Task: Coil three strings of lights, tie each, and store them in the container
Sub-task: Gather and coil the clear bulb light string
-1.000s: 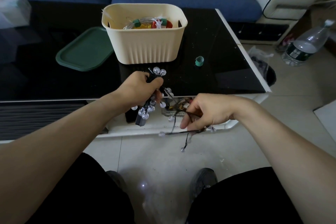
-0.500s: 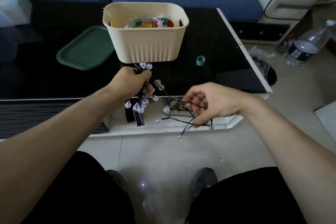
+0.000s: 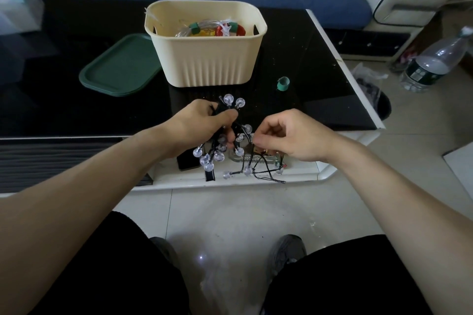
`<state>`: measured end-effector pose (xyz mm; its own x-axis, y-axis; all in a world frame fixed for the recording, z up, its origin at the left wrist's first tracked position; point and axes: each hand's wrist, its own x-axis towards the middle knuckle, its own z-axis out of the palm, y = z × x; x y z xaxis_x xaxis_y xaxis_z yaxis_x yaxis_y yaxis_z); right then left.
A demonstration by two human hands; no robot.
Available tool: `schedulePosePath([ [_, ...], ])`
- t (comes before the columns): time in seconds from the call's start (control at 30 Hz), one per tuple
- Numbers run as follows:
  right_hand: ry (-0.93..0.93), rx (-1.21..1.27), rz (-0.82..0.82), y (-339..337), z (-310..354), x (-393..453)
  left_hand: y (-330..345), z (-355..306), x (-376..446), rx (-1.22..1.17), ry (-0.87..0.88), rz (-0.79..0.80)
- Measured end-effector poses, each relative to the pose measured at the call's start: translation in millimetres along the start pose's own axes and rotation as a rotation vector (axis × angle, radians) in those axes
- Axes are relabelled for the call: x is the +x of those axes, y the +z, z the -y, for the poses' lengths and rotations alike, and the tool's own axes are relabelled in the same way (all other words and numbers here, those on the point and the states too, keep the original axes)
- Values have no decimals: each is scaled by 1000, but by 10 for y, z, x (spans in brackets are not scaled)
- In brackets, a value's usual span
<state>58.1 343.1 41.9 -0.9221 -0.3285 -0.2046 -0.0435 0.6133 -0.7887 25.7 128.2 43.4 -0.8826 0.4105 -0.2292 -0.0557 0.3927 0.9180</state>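
Beyond the fingers: one black glass table (image 3: pixel 76 110), one cream container (image 3: pixel 210 59) holding coiled lights, one green lid (image 3: pixel 120 69), one green tie (image 3: pixel 283 83). Left hand (image 3: pixel 202 126) grips the bulb string (image 3: pixel 217 153); right hand (image 3: pixel 286 135) pinches its trailing wire.

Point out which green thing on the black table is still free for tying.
The small green tie ring, lying alone right of the cream ribbed plastic basket. The other green ties already wrap coils inside; the flat green lid is no tie.
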Motion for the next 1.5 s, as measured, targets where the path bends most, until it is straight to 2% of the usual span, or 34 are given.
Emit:
schedulePosePath([
  [0.13, -50, 33, 49, 11, 52, -1, 25, 30, 27, 7, -9, -7],
  [0.3, 67, 45, 212, 52, 79, -28, 71, 20, 23, 1, 3, -2],
  [0.5, 104, 103, 341, 102, 88, -38, 30, 35, 26, -26, 8, -26],
  [0.73, 191, -13, 233, 87, 112, -21, 9, 33, 21, -36, 16, -35],
  [0.93, 132, -59, 181, 114, 125, -18, 11, 26, 17, -52, 17, -17],
  [1.2, 123, -54, 204, 99, 97, -18, -8, 32, 20, -16, -2, -4],
  [1.5, 79, -190, 17, 1, 75, -27, -17, 63, 69, 71, -79, -53],
])
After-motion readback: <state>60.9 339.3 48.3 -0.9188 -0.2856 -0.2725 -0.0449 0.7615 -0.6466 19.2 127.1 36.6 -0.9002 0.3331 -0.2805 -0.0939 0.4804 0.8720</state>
